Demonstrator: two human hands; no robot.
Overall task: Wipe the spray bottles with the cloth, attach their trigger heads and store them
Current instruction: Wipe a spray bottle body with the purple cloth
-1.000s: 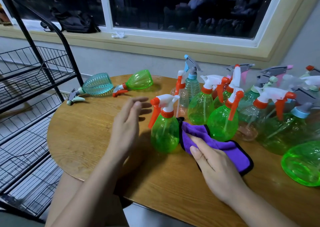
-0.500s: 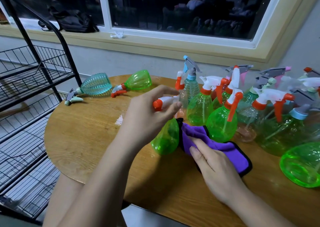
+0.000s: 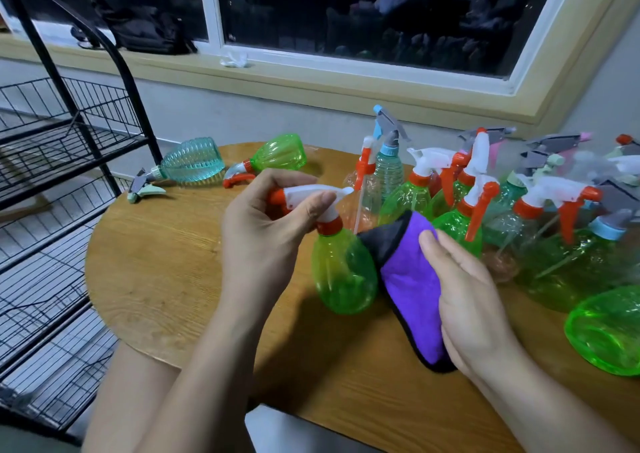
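My left hand (image 3: 266, 231) grips the white and orange trigger head of a green spray bottle (image 3: 341, 276) and holds the bottle lifted and tilted above the round wooden table (image 3: 166, 272). In my right hand (image 3: 464, 293) I hold a purple cloth (image 3: 412, 286) with a black edge, pressed against the bottle's right side. Several more spray bottles with trigger heads (image 3: 460, 217) stand crowded at the back right of the table.
A teal ribbed bottle (image 3: 190, 165) and a green bottle (image 3: 277, 156) lie on their sides at the table's far left. A headless green bottle (image 3: 606, 328) lies at the right edge. A black wire rack (image 3: 65, 162) stands to the left of the table.
My left hand closed on the bottle's trigger head, then lifted and tilted the bottle. My right hand picked the cloth off the table and brought it against the bottle.
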